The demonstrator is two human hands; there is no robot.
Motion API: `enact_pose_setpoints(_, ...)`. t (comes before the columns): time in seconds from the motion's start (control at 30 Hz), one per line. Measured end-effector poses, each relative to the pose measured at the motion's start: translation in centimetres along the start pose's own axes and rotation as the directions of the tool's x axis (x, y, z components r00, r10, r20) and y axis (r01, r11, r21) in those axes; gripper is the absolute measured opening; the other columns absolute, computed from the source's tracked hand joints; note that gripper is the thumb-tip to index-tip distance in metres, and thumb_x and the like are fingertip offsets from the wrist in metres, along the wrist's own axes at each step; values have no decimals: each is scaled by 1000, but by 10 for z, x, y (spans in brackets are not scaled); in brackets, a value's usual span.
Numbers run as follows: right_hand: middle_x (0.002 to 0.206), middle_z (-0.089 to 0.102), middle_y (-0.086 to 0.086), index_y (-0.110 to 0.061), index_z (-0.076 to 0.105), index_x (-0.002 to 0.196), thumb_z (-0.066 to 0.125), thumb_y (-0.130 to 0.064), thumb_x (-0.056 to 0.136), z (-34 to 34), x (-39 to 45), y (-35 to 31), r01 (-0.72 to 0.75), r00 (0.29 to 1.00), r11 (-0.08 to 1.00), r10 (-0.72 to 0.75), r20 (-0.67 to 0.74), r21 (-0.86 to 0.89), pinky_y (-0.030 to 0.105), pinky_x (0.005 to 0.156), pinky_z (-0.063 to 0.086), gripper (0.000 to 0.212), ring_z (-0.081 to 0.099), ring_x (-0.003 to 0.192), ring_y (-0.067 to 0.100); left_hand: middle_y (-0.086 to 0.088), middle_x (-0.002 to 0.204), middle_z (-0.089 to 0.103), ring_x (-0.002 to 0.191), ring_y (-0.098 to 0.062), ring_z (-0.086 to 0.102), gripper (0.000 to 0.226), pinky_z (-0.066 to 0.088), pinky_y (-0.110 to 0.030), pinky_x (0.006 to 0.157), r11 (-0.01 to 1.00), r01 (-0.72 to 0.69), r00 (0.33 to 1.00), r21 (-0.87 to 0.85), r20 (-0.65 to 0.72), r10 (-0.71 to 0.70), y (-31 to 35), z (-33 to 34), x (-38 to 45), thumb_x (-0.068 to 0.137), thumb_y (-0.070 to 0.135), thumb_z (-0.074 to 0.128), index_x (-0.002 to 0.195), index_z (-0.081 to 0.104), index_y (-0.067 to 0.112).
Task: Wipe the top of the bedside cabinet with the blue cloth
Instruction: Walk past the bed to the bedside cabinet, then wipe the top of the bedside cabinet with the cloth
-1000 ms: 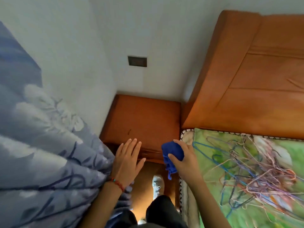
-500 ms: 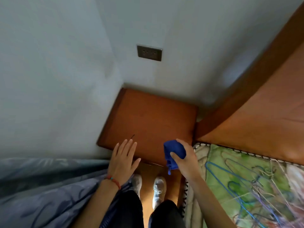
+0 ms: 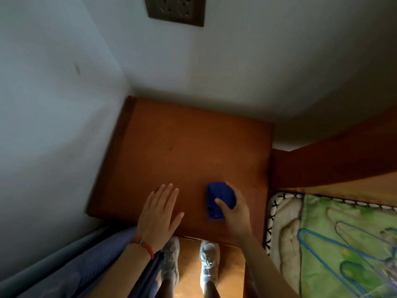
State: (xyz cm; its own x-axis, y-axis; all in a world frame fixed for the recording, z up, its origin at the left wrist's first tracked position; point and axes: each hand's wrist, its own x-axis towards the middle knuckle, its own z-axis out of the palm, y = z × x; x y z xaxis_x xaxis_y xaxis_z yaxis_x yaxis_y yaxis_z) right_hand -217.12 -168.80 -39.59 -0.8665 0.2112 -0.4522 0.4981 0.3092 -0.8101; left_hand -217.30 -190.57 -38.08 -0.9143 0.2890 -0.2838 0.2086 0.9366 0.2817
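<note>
White walls met in a corner just beyond the bedside cabinet, whose bare brown top lay directly under both hands. The right hand had its fingers and thumb curled around the bunched blue cloth, holding it down near the front right part of the top, probably so a wipe could start from that edge and sweep away from the body. The left hand was spread flat, fingers together and thumb out, over the front edge to the left of the cloth, apparently to steady the person; contact could not be confirmed. A patterned blanket lay to the right of the right hand.
</note>
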Motion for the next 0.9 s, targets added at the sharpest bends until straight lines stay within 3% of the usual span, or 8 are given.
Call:
enact_pose_setpoints(0.13,135,41,8,-31,39,134,58,-32,89,9,10,32,58,992,955,-89,-93,-290,26,86,38,49,41,115,21,-15,132,50,122,-29,43,61,31,-47,99,1000,-13,1000,15,16,12,-11,33,15,95,52,12,132,37,11)
enact_pose_setpoints(0.23,142,29,9,-31,37,135,44,-39,90,14,9,41,201,936,807,-324,-134,-555,41,86,46,46,42,114,32,-16,134,48,125,-30,40,60,31,-49,99,1000,-8,1000,17,10,8,-16,47,23,95,52,13,134,35,12)
enact_pose_setpoints(0.33,142,27,7,-28,39,131,33,-44,89,28,11,53,228,906,643,-416,-83,-731,49,83,49,45,38,112,34,-16,138,43,128,-29,31,61,32,-49,100,1000,14,1000,8,3,-14,-20,55,29,94,54,13,137,33,14)
enact_pose_setpoints(0.57,137,40,10,-20,46,129,37,-39,87,37,72,35,201,887,549,-454,-87,-811,48,85,49,47,36,115,33,-18,139,41,129,-29,29,62,20,-44,104,999,26,1000,26,8,-26,-30,68,37,94,54,15,137,33,13)
enact_pose_setpoints(0.73,139,45,11,-19,42,132,35,-40,88,31,117,15,205,870,569,-479,-117,-796,49,86,48,49,36,121,32,-17,141,38,130,-29,27,63,18,-44,104,999,39,999,20,-25,-38,-34,68,45,94,54,18,139,31,13)
enact_pose_setpoints(0.9,140,44,9,-17,41,127,42,-34,88,43,76,45,209,836,628,-512,-197,-749,45,95,42,43,33,127,25,-19,141,37,130,-31,28,62,16,-46,105,998,67,997,21,-38,-66,-42,68,53,94,55,16,138,33,14)
